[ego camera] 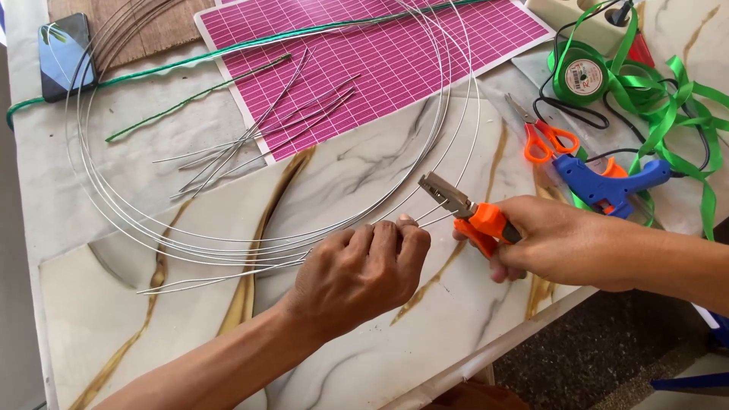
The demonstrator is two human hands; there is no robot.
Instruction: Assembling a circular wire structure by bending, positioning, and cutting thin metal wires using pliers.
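My left hand (364, 269) is closed around a bundle of thin silver wire (228, 247) that coils in a large loop over the marble-patterned table (342, 175). My right hand (558, 243) grips orange-handled pliers (467, 212), whose metal jaws point up-left and sit at the wire ends just right of my left fingers. Several short cut wire pieces (266, 133) lie fanned on the table and across the edge of a pink gridded cutting mat (380, 53).
Orange scissors (543, 137), a blue glue gun (607, 182) and a green ribbon spool (585, 76) with loose ribbon lie at the right. A green-wrapped wire (190, 97) and a phone (64, 53) sit at the far left. The table edge runs near my right forearm.
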